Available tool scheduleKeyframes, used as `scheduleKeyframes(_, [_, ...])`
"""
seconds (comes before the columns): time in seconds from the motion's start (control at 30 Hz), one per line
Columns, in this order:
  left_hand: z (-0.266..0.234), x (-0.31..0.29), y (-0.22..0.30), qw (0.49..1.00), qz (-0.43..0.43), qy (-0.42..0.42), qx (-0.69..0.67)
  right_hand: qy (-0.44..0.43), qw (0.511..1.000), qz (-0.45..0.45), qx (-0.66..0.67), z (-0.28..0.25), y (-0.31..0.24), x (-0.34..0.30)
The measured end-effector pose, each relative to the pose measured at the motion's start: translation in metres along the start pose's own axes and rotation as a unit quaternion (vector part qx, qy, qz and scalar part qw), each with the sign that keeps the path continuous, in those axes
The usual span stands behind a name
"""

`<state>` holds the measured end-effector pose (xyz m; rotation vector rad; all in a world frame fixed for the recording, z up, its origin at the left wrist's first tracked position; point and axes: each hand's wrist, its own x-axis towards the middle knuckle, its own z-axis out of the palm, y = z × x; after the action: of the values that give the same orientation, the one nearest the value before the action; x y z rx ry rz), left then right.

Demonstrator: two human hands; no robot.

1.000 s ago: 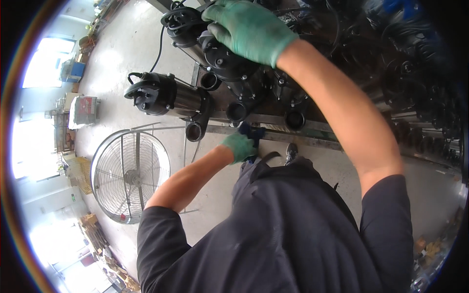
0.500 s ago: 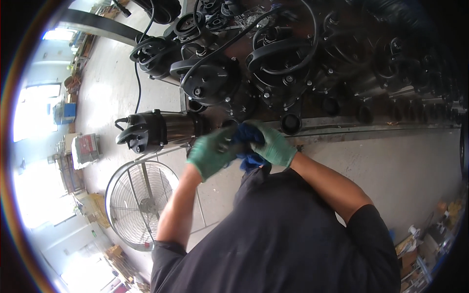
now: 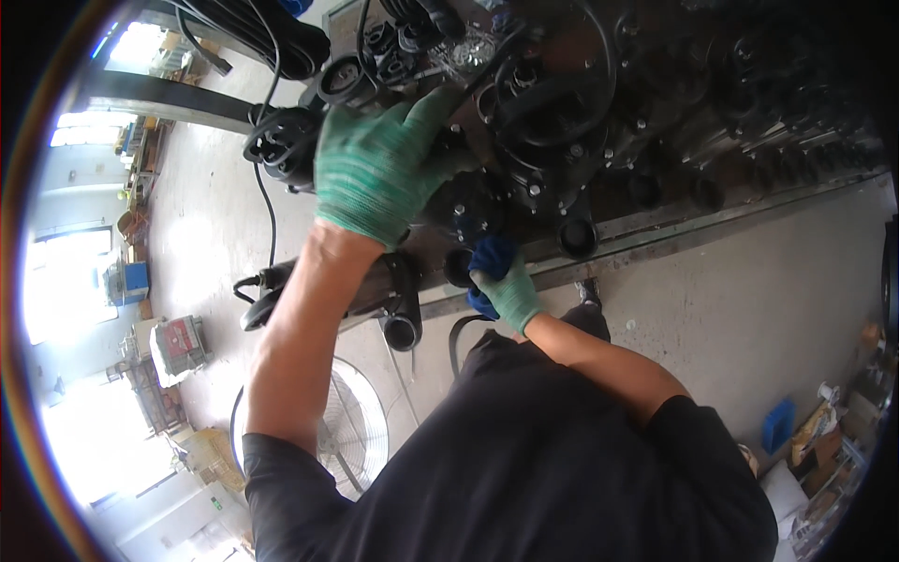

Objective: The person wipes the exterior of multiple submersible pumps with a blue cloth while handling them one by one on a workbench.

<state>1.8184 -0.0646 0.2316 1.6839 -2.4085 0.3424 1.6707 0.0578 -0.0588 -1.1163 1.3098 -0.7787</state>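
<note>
My left hand (image 3: 375,173), in a green knit glove, reaches over the top of a black submersible pump (image 3: 468,201). Its thumb and forefinger are apart, but the other fingertips and the pump's handle are hidden beneath the glove, so I cannot tell whether it grips. My right hand (image 3: 510,298), gloved alike, is closed on a bunched blue cloth (image 3: 492,258) at the bench's near edge, beside the pump's round outlet (image 3: 458,267). To the right stands another black pump (image 3: 552,117) with a looped cable. A further pump (image 3: 375,286) lies on its side, partly behind my left forearm.
More black pumps crowd the dark bench (image 3: 674,229) to the right, in shadow. Small parts and a clear bag (image 3: 468,51) sit at the back. Coiled cable (image 3: 253,33) hangs at the far left. A round floor fan (image 3: 361,421) stands below my left forearm.
My left hand has left the cloth and moved up and away over the pump. My right hand keeps the cloth, slightly lower and nearer the outlet. The view has shifted.
</note>
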Motion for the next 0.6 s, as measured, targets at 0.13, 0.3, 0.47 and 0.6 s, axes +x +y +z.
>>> scheduleKeyframes(0.13, [0.006,0.004,-0.011,0.998,-0.045,0.030,-0.040,0.059,0.997,-0.013,0.055,0.012,-0.004,0.029])
scheduleKeyframes(0.3, [0.023,0.032,-0.058,0.986,-0.127,0.082,-0.070,0.077,0.992,-0.045,0.085,0.039,-0.029,0.066])
scheduleKeyframes(0.47, [0.042,0.074,-0.043,0.977,-0.152,0.146,-0.028,0.071,0.982,0.010,0.176,0.026,-0.045,0.068])
scheduleKeyframes(0.6, [0.039,0.060,-0.051,0.978,-0.160,0.122,-0.047,-0.108,0.987,-0.114,-0.037,-0.068,-0.078,0.012])
